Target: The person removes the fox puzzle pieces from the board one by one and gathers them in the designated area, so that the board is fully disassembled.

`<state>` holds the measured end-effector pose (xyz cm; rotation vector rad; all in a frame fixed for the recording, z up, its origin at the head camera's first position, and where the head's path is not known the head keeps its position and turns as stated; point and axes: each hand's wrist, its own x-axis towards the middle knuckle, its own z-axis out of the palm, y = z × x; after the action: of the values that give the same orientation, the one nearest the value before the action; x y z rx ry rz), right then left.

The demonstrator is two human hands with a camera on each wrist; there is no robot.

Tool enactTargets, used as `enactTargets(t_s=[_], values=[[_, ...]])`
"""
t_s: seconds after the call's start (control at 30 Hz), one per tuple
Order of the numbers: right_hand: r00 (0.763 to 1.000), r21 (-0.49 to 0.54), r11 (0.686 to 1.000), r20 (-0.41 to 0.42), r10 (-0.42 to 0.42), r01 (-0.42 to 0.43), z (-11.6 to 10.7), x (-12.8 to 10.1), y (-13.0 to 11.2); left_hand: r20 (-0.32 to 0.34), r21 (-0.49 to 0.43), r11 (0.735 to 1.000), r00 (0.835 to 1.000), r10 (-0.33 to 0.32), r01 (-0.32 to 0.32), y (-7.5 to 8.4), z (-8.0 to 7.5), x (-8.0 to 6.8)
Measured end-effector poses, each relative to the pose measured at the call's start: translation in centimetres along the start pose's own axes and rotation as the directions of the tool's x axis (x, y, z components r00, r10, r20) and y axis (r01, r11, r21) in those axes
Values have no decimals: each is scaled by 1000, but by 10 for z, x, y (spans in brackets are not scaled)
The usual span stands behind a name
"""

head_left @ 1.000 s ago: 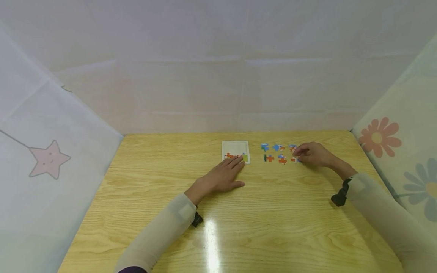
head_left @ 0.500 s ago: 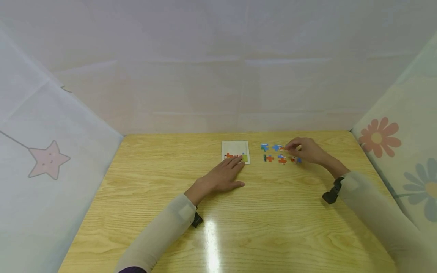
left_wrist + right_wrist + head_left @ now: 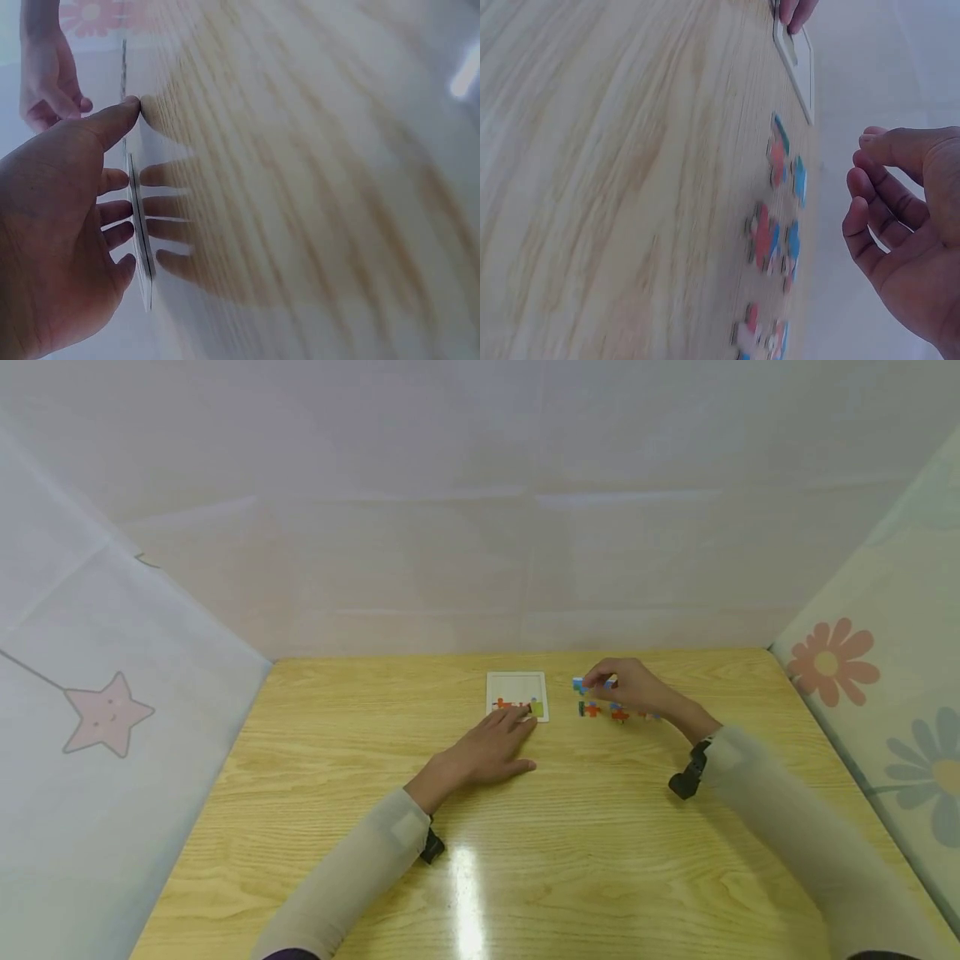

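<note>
Right hand (image 3: 628, 687) is up above the loose puzzle pieces (image 3: 607, 708), with its fingers bent in. In the head view a small blue piece (image 3: 610, 681) seems pinched at the fingertips. In the right wrist view the fingers (image 3: 874, 217) are curled but no piece shows between them, so I cannot tell for sure if it holds one.

Left hand (image 3: 491, 747) lies flat with straight fingers. Its fingertips press on the near edge of the white puzzle tray (image 3: 517, 681), holding it down. The left wrist view shows the fingers (image 3: 112, 214) spread over the thin tray edge (image 3: 141, 240).

A few pieces already sit in the bottom row of the tray. The loose ones, red and blue, lie on the wooden table (image 3: 525, 827) just to the right of the tray.

Each piece looks flat, stiff and very light. I think it is best taken by its edges with thumb and one finger. The table looks shiny, so a piece could slide when poked.
</note>
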<state>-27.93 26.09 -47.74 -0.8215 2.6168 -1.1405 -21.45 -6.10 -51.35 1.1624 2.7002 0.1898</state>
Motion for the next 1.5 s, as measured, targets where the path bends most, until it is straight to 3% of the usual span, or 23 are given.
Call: enactTargets(t_s=[0.2, 0.53, 0.8, 1.5], values=[[999, 12, 1000, 37, -15, 14, 15, 22, -12, -16, -20, 1000, 1000, 9, -9, 0, -2, -6], [990, 0, 993, 78, -119, 119, 38, 57, -23, -8, 0, 1000, 1000, 20, -20, 1, -4, -19], [987, 66, 995, 133, -87, 79, 57, 73, -26, 47, -13, 1000, 999, 18, -18, 5, -4, -26], [972, 91, 996, 233, -41, 20, 77, 99, -28, 80, 17, 1000, 997, -1, -1, 14, 0, -16]])
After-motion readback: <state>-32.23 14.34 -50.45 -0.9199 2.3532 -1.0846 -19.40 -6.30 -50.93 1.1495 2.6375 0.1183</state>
